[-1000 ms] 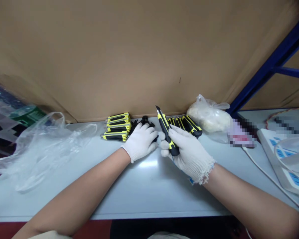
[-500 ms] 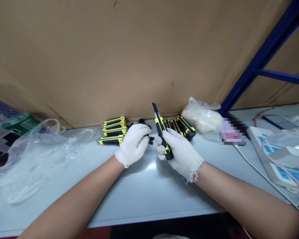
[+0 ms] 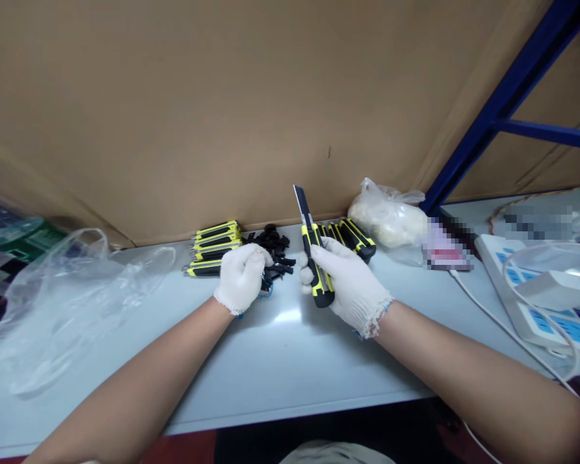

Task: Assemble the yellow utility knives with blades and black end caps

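My right hand, in a white knit glove, grips a yellow-and-black utility knife upright, its steel blade pointing away from me. My left hand, also gloved, is curled at the edge of a heap of small black plastic parts, and some of them seem to run into its fingers. Behind that hand lies a stack of similar knives. Several more knives lie side by side just past the knife in my right hand.
A crumpled clear plastic bag lies on the pale bench top at the left. A bag of pale contents stands at the back, against brown cardboard. A white power strip and its cable lie at the right, below a blue shelf frame.
My left hand has drawn back leftward, showing more of the black heap. The knife has turned more upright, and its blade looks further extended. The whole view has shifted slightly.
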`<state>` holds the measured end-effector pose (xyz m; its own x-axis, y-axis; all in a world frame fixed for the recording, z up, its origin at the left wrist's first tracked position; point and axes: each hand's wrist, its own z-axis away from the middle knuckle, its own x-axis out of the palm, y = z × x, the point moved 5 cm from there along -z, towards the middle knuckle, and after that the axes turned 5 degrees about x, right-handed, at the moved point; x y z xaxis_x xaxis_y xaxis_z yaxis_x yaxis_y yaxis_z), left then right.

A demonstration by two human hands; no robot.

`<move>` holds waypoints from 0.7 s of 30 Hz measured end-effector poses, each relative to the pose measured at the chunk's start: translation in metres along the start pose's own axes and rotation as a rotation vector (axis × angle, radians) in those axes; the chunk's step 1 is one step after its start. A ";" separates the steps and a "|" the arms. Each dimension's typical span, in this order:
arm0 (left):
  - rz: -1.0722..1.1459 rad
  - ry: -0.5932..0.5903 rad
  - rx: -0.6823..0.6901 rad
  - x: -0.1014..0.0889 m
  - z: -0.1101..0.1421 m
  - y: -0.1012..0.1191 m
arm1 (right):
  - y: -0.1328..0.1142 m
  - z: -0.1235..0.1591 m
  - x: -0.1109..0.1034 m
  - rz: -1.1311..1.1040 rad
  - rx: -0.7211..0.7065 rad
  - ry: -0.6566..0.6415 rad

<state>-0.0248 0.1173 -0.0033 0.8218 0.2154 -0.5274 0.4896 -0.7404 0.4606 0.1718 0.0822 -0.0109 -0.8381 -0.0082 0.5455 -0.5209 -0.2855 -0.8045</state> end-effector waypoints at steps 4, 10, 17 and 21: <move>-0.025 -0.050 0.067 0.003 0.002 0.008 | 0.011 0.004 0.002 -0.051 0.085 0.006; -0.055 -0.198 0.327 0.015 0.004 0.029 | 0.036 0.001 0.004 -0.001 0.125 -0.048; -0.091 -0.271 0.434 0.018 0.002 0.040 | 0.036 -0.003 0.003 -0.071 0.110 -0.118; -0.092 -0.350 0.515 0.021 0.002 0.048 | 0.032 0.000 0.003 -0.105 0.305 -0.134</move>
<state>0.0155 0.0851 0.0057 0.5966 0.1364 -0.7909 0.2792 -0.9592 0.0452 0.1525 0.0733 -0.0355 -0.7431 -0.0833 0.6639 -0.5138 -0.5646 -0.6459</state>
